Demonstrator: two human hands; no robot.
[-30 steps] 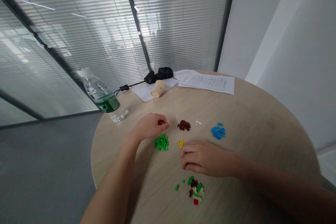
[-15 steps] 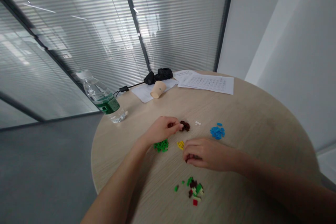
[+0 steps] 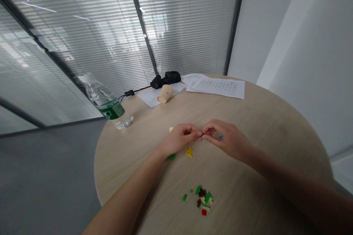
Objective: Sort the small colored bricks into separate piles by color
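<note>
My left hand (image 3: 183, 139) and my right hand (image 3: 230, 139) meet fingertip to fingertip above the table. Pinched between them is a small dark brown toy brick (image 3: 202, 134), mostly covered by the fingers. A few yellow bricks (image 3: 189, 152) lie just below my left hand. Green bricks (image 3: 172, 156) show partly under my left wrist, and a cream brick (image 3: 171, 129) peeks out behind that hand. Through the gap in my right hand a bit of a blue brick (image 3: 221, 137) is visible. The brown pile and the white pieces are hidden behind my hands.
Nearer me on the round wooden table (image 3: 248, 198) lies a mixed cluster of bricks (image 3: 204, 200). A water bottle (image 3: 106, 104) stands at the left edge. Farther back are a tipped paper cup (image 3: 165, 93), a black bundle (image 3: 171, 77) with a cable, and printed sheets (image 3: 220, 86).
My right hand has moved up and away from me, from beside the yellow bricks to my left fingertips. My left hand has shifted slightly right, off the brown pile.
</note>
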